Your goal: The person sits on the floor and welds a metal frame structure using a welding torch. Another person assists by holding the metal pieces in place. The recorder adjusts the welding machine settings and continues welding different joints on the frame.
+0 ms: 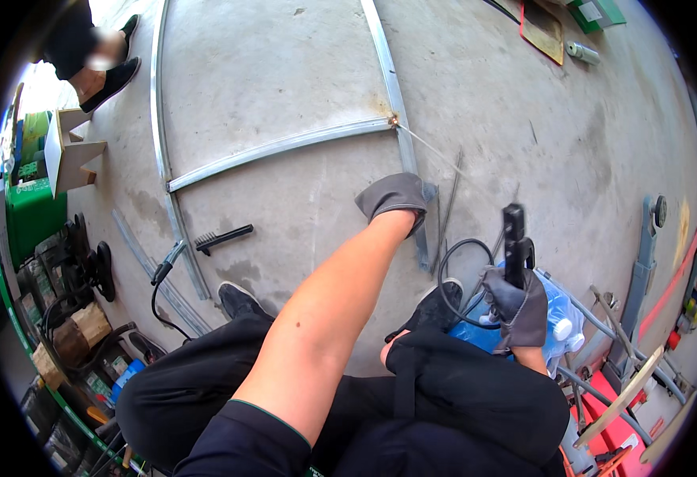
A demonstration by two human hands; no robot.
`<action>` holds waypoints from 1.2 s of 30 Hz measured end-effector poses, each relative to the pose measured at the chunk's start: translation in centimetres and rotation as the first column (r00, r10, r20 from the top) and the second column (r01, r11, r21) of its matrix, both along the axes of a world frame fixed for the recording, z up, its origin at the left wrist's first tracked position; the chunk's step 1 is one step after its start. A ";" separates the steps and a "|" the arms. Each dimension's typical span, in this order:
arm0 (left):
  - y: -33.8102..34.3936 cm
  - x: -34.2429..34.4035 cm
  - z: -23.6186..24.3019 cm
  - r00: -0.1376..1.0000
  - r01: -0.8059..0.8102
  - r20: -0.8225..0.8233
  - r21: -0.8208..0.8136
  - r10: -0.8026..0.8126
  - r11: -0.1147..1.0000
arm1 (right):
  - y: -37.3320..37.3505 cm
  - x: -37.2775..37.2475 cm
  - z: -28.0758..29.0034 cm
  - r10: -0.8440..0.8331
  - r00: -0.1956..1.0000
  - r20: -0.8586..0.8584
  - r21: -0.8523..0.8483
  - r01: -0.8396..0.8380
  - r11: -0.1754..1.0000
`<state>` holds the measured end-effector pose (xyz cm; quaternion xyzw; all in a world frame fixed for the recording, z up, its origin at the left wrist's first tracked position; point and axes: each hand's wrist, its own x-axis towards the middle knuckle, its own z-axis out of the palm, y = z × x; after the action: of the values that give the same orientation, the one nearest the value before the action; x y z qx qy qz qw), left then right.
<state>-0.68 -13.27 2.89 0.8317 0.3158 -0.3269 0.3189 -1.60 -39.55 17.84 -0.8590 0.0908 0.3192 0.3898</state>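
Currently our right hand (515, 308) wraps the electrode holder (515, 242); left hand (394, 197) over steel tube (387, 71), finger closure hidden. Right joint (394, 122) scorched, seemingly part-welded; left joint (169, 187) unclear.

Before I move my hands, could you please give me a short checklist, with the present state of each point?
1. Left hand and right hand gloved: ok.
2. Left forearm covered: not ok, bare skin shows.
3. Black holder in the right hand: ok.
4. Thin rod touching the joint: cannot tell; its far end appears there.
5. Clamp firm on the left bar: cannot tell.
6. Wire brush away from the joint: ok, on the floor.
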 end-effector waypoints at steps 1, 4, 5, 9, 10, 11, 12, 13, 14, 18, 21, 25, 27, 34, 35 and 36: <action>-0.2 0.0 0.1 1.000 0.014 -0.017 -0.003 -0.014 1.000 | 0.2 0.3 -0.3 -0.217 0.920 -0.325 0.148 0.276 0.950; -0.9 -0.3 0.2 1.000 0.026 -0.014 -0.016 -0.026 1.000 | 1.0 0.3 0.2 -0.400 0.833 -0.382 0.164 0.487 0.858; -0.7 0.2 0.3 1.000 0.018 0.004 -0.004 -0.018 1.000 | 1.2 0.6 -0.6 -0.192 0.974 -0.123 -0.018 0.192 0.981; -0.8 -0.6 0.7 0.997 -0.077 -0.026 -0.075 0.076 0.994 | 2.7 3.0 5.0 0.623 0.629 0.465 -0.319 -0.538 0.780; -0.6 0.4 2.0 0.998 -0.065 -0.024 -0.071 0.063 0.995 | 1.9 5.0 5.9 0.253 0.920 0.298 0.071 -0.285 0.956; -0.7 0.4 2.9 0.997 -0.057 -0.046 -0.078 0.053 0.995 | 1.3 6.1 6.8 -0.098 0.993 -0.061 0.355 0.114 0.928; 0.0 0.3 2.3 0.999 -0.026 0.042 -0.148 0.032 0.989 | 2.1 7.4 6.8 -0.202 0.979 -0.021 0.454 0.189 0.870; -0.4 -1.1 2.5 0.995 0.087 0.060 -0.142 -0.079 0.986 | 3.4 8.2 6.8 -0.297 0.955 -0.005 0.546 0.251 0.799; 0.7 -1.8 3.3 0.980 0.183 0.089 -0.083 -0.176 0.980 | 5.0 9.1 6.8 -0.376 0.927 -0.002 0.649 0.287 0.705; 5.8 -7.8 14.4 0.819 0.560 -0.024 -0.188 -0.574 0.807 | 9.2 7.9 7.2 -0.115 0.993 0.037 0.590 0.072 0.805; 11.5 -15.5 23.2 0.718 0.594 -0.238 -0.281 -0.655 0.754 | 10.3 8.9 5.6 0.109 0.989 -0.103 0.555 -0.034 0.831; 19.6 -32.6 32.5 0.909 0.072 -0.417 0.109 -0.020 0.991 | 16.0 6.5 7.8 0.316 0.941 -0.122 0.466 -0.226 0.855; 20.4 -40.9 37.5 0.892 -0.145 -0.299 0.522 0.339 0.841 | 17.9 5.5 9.3 0.438 0.898 -0.041 0.448 -0.376 0.811; 1.1 -61.8 25.4 0.303 -0.909 0.536 0.411 0.788 0.071 | 24.0 11.0 8.8 0.563 0.511 -0.649 0.658 0.006 0.753; -2.7 -63.8 21.6 0.392 -0.812 0.352 0.567 0.850 0.139 | 25.3 10.6 9.1 0.522 0.578 -0.627 0.588 -0.088 0.804; -3.1 -62.3 22.1 0.117 -0.899 0.166 0.437 0.979 0.034 | 26.8 8.4 11.2 0.473 0.656 -0.588 0.495 -0.172 0.852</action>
<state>-62.97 -16.39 25.02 0.4273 0.8744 -0.0274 0.2283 6.84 -12.73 29.00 -0.5806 0.0051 0.6928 0.4278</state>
